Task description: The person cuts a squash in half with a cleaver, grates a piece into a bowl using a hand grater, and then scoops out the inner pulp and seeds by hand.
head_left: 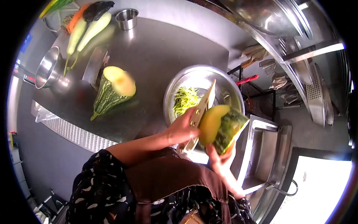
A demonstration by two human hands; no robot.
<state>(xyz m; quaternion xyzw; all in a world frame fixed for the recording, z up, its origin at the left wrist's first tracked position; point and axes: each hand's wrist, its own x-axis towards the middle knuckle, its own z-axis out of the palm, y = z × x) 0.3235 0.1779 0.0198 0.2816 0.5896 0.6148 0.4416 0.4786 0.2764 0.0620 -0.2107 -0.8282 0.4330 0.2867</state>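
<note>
Over a large steel bowl (pixel 170 81), my left hand (pixel 182 128) grips a pale flat grater (pixel 203 108) that stands tilted on edge. My right hand (pixel 222 155) holds a piece of green-skinned squash (pixel 227 130) from below, its yellow cut face turned toward the grater. Thin green-yellow shreds (pixel 185 100) lie in the left part of the bowl. Farther left on the steel table, a larger striped squash piece (pixel 112 91) rests with its cut face up, beside a cleaver (pixel 94 67).
Pale long gourds (pixel 94 30), a carrot (pixel 77 18) and a dark vegetable (pixel 97 11) lie at the table's back left. A small steel cup (pixel 126 19) and a steel pan (pixel 49 68) stand nearby. A sink (pixel 261 153) is at the right, below a metal rack (pixel 315 54).
</note>
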